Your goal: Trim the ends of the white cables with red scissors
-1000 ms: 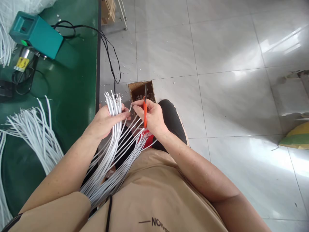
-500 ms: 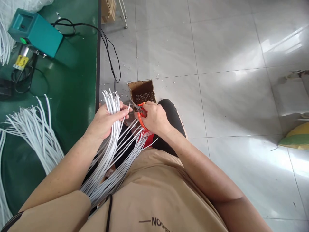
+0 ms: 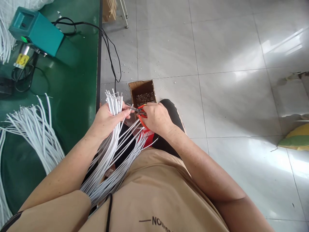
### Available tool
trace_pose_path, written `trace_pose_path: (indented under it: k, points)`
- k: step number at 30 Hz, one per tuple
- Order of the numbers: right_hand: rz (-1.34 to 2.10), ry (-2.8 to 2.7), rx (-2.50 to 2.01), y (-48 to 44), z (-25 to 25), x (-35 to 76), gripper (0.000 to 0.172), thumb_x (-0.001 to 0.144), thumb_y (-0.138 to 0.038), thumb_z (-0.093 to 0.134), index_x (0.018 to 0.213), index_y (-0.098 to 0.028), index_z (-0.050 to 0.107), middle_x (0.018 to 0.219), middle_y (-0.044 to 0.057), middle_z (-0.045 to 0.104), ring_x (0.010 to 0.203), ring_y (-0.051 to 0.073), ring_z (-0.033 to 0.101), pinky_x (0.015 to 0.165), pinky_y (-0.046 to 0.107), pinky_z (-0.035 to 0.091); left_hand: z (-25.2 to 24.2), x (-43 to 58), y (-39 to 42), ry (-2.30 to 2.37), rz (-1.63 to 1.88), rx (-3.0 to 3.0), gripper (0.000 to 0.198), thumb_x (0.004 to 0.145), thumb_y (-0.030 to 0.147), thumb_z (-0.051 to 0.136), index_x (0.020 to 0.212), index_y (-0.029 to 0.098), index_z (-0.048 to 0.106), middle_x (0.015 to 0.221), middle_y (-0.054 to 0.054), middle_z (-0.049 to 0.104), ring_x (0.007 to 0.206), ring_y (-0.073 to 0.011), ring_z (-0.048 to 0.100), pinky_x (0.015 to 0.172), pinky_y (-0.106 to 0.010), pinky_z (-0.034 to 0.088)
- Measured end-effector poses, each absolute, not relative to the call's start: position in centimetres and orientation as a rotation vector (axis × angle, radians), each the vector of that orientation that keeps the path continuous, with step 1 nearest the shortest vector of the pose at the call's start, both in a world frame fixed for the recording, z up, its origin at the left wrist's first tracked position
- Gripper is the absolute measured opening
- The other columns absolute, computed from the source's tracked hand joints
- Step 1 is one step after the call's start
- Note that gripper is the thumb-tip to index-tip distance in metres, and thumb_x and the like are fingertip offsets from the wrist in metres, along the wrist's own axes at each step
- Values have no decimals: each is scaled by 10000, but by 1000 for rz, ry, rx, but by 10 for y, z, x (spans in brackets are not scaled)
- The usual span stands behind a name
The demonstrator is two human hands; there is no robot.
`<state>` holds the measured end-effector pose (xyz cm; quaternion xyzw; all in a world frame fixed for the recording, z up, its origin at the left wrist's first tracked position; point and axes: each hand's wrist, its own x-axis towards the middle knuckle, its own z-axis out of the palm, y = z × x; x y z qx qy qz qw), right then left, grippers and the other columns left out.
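A bundle of white cables (image 3: 115,108) is gripped in my left hand (image 3: 107,120), its stripped or tipped ends pointing up past the fingers. Between my left thumb and fingertips one cable end sticks out to the right. My right hand (image 3: 158,117) is wrapped round red-handled cutters (image 3: 142,120), whose metal jaws reach to that cable end. Whether the jaws are closed on it is too small to tell. More white cables (image 3: 130,161) hang across my lap. Just beyond the cutters is a cardboard box (image 3: 142,87) with small clippings inside.
On the green table (image 3: 77,74) at the left are a teal device (image 3: 36,30) with black cords and a large bunch of white cables (image 3: 36,132). Small bits lie scattered on the tiled floor (image 3: 169,48). A yellow and green object (image 3: 295,137) is at the far right.
The cutters have moved left, their jaws now at the cable end by my left fingertips. My left hand and the held bundle have shifted slightly right.
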<state>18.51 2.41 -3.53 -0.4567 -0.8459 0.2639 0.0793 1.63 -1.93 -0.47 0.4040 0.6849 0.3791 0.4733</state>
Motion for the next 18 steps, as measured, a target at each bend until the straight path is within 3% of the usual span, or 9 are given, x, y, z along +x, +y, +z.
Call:
trace_pose_path:
  k: [4, 10, 14, 18]
  points:
    - [744, -2547, -1381, 21, -35, 184, 274, 889, -326, 501, 789, -132, 667, 819, 105, 663, 774, 217, 605, 721, 340, 384, -4, 17, -20, 1766, 902, 1108, 244, 647, 315, 792, 810, 190, 661, 817, -39, 709, 728, -191, 678, 710, -315, 542]
    - [780, -2474, -1381, 18, -38, 184, 297, 893, -348, 495, 757, -146, 664, 789, 92, 649, 739, 196, 589, 667, 317, 370, -1, 21, -20, 1770, 919, 1116, 200, 675, 280, 767, 790, 170, 645, 769, -31, 714, 679, -186, 689, 652, -299, 549]
    - [994, -2269, -1377, 21, -38, 186, 233, 827, -321, 556, 691, -150, 638, 786, 60, 635, 689, 148, 553, 626, 279, 365, 0, 22, -20, 1763, 905, 1112, 219, 670, 309, 773, 784, 167, 651, 790, -40, 721, 694, -196, 697, 666, -312, 546]
    - [1417, -1743, -1321, 24, -32, 184, 212, 797, -339, 558, 785, -160, 670, 786, 11, 651, 689, 113, 559, 619, 235, 401, 3, 22, -20, 1890, 829, 1229, 169, 677, 298, 757, 776, 179, 686, 766, -23, 715, 723, -187, 679, 711, -317, 518]
